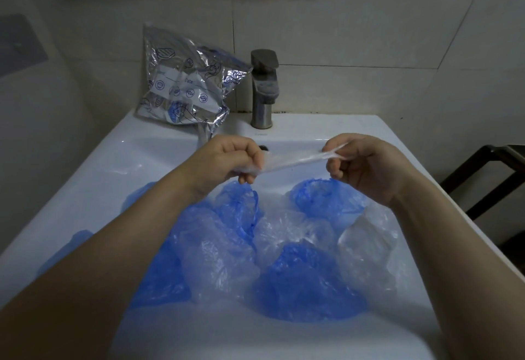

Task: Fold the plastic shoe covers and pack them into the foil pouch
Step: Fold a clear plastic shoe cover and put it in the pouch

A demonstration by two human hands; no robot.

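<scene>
Now both hands work above a white ceramic washbasin (pixel 85 178), with a clear, crinkled plastic shoe cover (pixel 295 161) pulled into a thin band between them. The left hand (pixel 227 161) has its fingers curled in, pinching the bunched end of the cover between thumb and fingertips; the right hand (pixel 366 166) pinches the other end the same way, thumb against curled fingers. The stretched band runs straight from one set of fingertips to the other, sloping slightly up toward the right hand.

Below the fingers, down in the basin, lies a loose heap of blue and clear plastic shoe covers (pixel 284 246), crumpled and overlapping, well apart from the held one. Beyond the left fingers, on the back ledge of the basin, leans a silver foil pouch printed with blue food drawings (pixel 184 87), propped against the tiled wall (pixel 341 33); something blue shows inside it. Beyond the gap between the two hands, just beside the pouch, stands a brushed metal tap (pixel 262 89). Past the right hand, outside the basin, a dark frame (pixel 494 166) is partly visible
</scene>
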